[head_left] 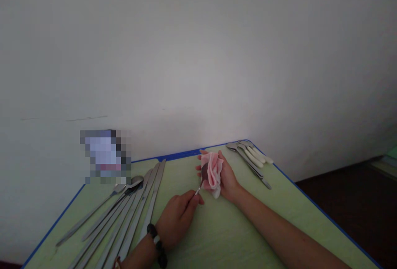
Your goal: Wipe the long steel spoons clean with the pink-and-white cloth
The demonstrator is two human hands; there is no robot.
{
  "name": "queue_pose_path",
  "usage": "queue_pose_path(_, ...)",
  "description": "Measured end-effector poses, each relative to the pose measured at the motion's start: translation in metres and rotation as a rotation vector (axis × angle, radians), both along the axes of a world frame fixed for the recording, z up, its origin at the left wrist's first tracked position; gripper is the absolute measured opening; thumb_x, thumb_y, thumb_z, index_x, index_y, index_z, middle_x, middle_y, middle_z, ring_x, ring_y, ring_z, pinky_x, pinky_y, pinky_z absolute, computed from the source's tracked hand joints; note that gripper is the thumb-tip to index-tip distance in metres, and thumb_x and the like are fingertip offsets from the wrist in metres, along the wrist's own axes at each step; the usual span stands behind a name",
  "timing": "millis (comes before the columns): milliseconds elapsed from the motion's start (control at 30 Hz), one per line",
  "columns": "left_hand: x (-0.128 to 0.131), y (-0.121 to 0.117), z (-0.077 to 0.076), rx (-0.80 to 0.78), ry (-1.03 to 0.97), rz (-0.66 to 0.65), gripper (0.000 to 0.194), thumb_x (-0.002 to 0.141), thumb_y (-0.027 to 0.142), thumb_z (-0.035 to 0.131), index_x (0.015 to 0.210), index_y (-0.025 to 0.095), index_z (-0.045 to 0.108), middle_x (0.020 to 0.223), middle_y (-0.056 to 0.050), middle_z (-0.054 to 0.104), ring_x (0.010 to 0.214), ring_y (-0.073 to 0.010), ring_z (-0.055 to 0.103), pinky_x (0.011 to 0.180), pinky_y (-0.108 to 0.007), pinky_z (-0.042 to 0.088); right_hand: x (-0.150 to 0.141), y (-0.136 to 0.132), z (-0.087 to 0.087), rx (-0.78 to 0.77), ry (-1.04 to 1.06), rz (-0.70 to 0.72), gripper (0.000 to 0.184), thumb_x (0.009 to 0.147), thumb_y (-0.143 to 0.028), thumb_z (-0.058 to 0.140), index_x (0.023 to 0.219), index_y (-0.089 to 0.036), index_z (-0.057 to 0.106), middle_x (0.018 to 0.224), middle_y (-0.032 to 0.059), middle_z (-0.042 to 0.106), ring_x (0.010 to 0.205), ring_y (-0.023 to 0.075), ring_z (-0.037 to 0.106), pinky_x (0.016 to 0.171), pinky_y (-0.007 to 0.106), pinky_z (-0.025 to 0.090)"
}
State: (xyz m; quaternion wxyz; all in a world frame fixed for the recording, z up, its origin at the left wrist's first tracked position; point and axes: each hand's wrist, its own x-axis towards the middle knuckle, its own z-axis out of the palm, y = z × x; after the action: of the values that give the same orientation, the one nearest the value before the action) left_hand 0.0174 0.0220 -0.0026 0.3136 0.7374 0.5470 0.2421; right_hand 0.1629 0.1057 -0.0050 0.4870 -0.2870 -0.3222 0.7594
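Note:
A spoon [204, 172] is gripped by its handle in my left hand [180, 213], fingers closed, bowl end pointing away from me. That bowl rests against a crumpled pink-and-white cloth [214, 169]. Cradling the cloth from behind is my right hand [228, 176], palm turned up, its fingertips showing past the cloth's left side. Both hands are raised over the middle of the green table [204, 236].
Several table knives [136, 211] and long-handled spoons [135, 182] fan out on the left. At the far right corner lie metal spoons [248, 161] and white-handled cutlery [254, 156]. A blurred-out upright object [104, 153] stands near the wall [198, 62], which borders the table's back edge.

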Motion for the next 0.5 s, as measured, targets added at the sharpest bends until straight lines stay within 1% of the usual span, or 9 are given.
queue_pose_path(67, -0.0002, 0.0001, 0.0010, -0.001, 0.005, 0.002, 0.039, 0.092, 0.037, 0.027, 0.084, 0.018, 0.061, 0.057, 0.003, 0.053, 0.055, -0.0138, 0.050, 0.056, -0.023, 0.033, -0.0015, 0.0003, -0.0031, 0.010, -0.069, 0.000, 0.053, 0.073, -0.060, 0.050, 0.103, -0.018, 0.060, 0.071, 0.0046, 0.067, 0.057, 0.0158, 0.060, 0.050, 0.026, 0.045)
queue_pose_path(133, -0.0003, 0.0002, 0.0017, -0.005, 0.011, 0.010, 0.040, 0.092, 0.037, 0.026, 0.084, 0.018, 0.061, 0.057, 0.002, 0.053, 0.055, -0.0140, 0.050, 0.056, -0.023, 0.034, -0.0027, -0.0002, -0.0064, 0.061, -0.155, -0.019, 0.046, 0.071, -0.055, 0.058, 0.098, -0.018, 0.061, 0.068, 0.0029, 0.065, 0.054, 0.0143, 0.059, 0.049, 0.025, 0.044)
queue_pose_path(267, -0.0002, 0.0004, 0.0019, -0.017, 0.025, 0.011, 0.040, 0.092, 0.036, 0.025, 0.085, 0.018, 0.061, 0.055, 0.002, 0.051, 0.052, -0.0137, 0.047, 0.051, -0.022, 0.032, -0.0022, -0.0020, -0.0103, 0.181, -0.276, -0.019, 0.034, 0.068, -0.047, 0.065, 0.085, -0.018, 0.062, 0.071, 0.0017, 0.066, 0.059, 0.0137, 0.060, 0.053, 0.024, 0.045)
queue_pose_path(333, -0.0001, 0.0002, 0.0020, -0.017, 0.034, 0.010, 0.041, 0.092, 0.036, 0.025, 0.085, 0.018, 0.061, 0.055, 0.002, 0.050, 0.051, -0.0135, 0.046, 0.050, -0.022, 0.031, -0.0008, -0.0023, -0.0103, 0.210, -0.319, 0.002, 0.031, 0.070, -0.045, 0.064, 0.084, -0.018, 0.062, 0.074, 0.0026, 0.067, 0.061, 0.0141, 0.061, 0.054, 0.025, 0.046)
queue_pose_path(400, 0.0000, -0.0002, 0.0023, -0.026, 0.031, 0.013, 0.041, 0.092, 0.036, 0.025, 0.085, 0.018, 0.061, 0.055, 0.002, 0.050, 0.050, -0.0134, 0.046, 0.050, -0.022, 0.031, 0.0012, -0.0018, -0.0094, 0.218, -0.329, 0.022, 0.028, 0.071, -0.040, 0.064, 0.087, -0.018, 0.062, 0.077, 0.0032, 0.068, 0.064, 0.0147, 0.062, 0.056, 0.025, 0.047)
queue_pose_path(500, -0.0002, -0.0014, 0.0023, -0.037, 0.010, 0.019, 0.041, 0.091, 0.037, 0.026, 0.083, 0.018, 0.061, 0.054, 0.003, 0.048, 0.050, -0.0134, 0.045, 0.050, -0.022, 0.031, 0.0049, 0.0002, -0.0072, 0.208, -0.250, 0.080, 0.028, 0.065, -0.025, 0.068, 0.092, -0.019, 0.063, 0.092, 0.0043, 0.069, 0.080, 0.0164, 0.065, 0.069, 0.028, 0.049)
